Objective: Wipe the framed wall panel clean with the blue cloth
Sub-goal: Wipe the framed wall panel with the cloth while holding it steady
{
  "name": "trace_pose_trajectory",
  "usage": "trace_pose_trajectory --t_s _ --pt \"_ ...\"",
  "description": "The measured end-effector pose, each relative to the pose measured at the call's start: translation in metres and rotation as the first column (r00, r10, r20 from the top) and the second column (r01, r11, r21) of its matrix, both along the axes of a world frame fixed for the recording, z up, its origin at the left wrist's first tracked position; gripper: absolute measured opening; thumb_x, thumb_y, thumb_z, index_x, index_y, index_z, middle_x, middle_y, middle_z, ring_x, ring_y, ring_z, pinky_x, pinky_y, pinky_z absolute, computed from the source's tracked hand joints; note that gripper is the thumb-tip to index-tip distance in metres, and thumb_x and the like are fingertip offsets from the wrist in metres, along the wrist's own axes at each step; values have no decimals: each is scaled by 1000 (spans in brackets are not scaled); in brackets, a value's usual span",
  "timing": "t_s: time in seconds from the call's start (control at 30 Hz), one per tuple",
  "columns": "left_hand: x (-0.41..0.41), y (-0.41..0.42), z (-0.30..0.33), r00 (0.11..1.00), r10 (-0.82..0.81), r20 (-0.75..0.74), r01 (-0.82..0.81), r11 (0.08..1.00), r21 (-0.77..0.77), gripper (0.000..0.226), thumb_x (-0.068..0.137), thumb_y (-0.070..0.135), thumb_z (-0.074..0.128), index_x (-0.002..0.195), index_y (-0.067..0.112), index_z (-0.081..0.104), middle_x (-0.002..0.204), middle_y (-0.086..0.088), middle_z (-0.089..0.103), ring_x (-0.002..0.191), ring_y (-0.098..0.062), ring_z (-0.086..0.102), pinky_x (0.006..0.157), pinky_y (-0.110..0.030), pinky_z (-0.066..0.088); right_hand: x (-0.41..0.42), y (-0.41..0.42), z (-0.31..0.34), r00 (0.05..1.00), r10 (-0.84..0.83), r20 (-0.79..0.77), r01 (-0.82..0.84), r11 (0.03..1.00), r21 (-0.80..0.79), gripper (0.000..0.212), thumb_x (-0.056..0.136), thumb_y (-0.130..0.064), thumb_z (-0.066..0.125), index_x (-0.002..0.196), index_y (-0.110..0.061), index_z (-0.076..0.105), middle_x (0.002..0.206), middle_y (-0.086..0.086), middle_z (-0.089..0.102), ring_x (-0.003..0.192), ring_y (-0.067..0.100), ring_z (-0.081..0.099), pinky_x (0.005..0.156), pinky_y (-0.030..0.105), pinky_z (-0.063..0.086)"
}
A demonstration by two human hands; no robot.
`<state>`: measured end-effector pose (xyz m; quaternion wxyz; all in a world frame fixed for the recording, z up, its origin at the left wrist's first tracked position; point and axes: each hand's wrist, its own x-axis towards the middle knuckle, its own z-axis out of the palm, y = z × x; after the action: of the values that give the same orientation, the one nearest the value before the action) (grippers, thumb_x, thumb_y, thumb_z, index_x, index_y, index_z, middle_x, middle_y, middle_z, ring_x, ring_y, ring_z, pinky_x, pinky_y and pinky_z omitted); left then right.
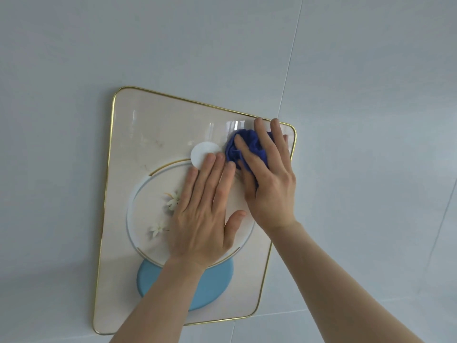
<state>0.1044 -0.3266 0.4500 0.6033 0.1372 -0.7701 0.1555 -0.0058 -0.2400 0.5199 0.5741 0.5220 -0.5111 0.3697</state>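
Note:
A cream wall panel (138, 125) with a thin gold frame hangs on the wall, printed with circles, white flowers and a light blue disc. My right hand (268, 179) presses a bunched blue cloth (249, 146) against the panel's upper right corner; the fingers spread over the cloth and cover most of it. My left hand (205, 211) lies flat on the middle of the panel, fingers together and pointing up, holding nothing.
Pale grey-blue wall tiles (371, 95) surround the panel, with thin seams running up on the right and across near the bottom.

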Motion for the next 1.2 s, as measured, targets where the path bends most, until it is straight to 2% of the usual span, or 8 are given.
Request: trace_pose_trajectory --t_s 0.47,0.63,0.83,0.93,1.0,1.07,1.13,1.2 --pt "0 0 -1 991 126 53 -126 992 -4 70 106 49 13 163 9 23 172 -11 21 161 -25 16 130 -48 19 -27 39 -32 986 -153 -69 161 978 134 28 105 -9 58 130 -10 73 154 20 53 150 45 39 118 59 43" --pt "0 1 -1 989 133 60 -133 991 -6 70 106 48 13 163 9 19 173 -11 17 162 -25 12 131 -48 15 -24 43 -46 980 -201 8 200 976 86 28 105 -13 57 127 -12 75 150 21 57 146 44 47 102 56 57" --pt "-1 0 -1 990 129 56 -130 992 3 68 106 46 17 163 9 18 173 -10 17 162 -24 11 132 -46 12 -16 44 -51 967 -248 55 245 967 67 30 98 -2 65 125 -11 75 145 22 62 141 44 53 97 54 60" --pt "2 2 0 994 97 58 -98 995 14 67 106 45 20 163 9 21 173 -10 19 162 -23 12 132 -45 12 -13 59 -64 944 -323 66 311 939 147 34 92 3 69 123 -10 74 144 21 63 137 40 58 84 41 63" --pt "5 5 1 995 69 70 -71 997 33 67 106 45 21 162 9 23 173 -10 20 162 -24 12 132 -46 14 -12 76 -74 921 -379 93 347 905 248 37 86 6 73 118 -12 74 140 16 65 125 34 67 63 33 58" --pt "9 9 4 995 50 89 -56 997 60 67 106 46 23 162 9 24 173 -10 20 162 -24 11 131 -48 16 -12 90 -81 889 -441 127 377 859 346 33 82 7 73 106 -15 72 128 9 66 97 27 68 52 28 45" --pt "13 14 6 992 43 121 -54 994 90 69 106 47 25 162 8 24 173 -10 18 162 -24 8 131 -49 17 -7 101 -83 852 -475 221 370 844 388 22 85 4 67 90 -18 68 104 1 64 72 22 54 51 26 37" --pt "19 19 9 987 36 154 -53 992 112 70 105 49 26 162 7 24 173 -11 17 162 -25 8 131 -50 17 3 112 -82 780 -430 456 294 894 339 24 90 0 59 82 -21 68 86 -2 62 66 17 46 53 26 36"
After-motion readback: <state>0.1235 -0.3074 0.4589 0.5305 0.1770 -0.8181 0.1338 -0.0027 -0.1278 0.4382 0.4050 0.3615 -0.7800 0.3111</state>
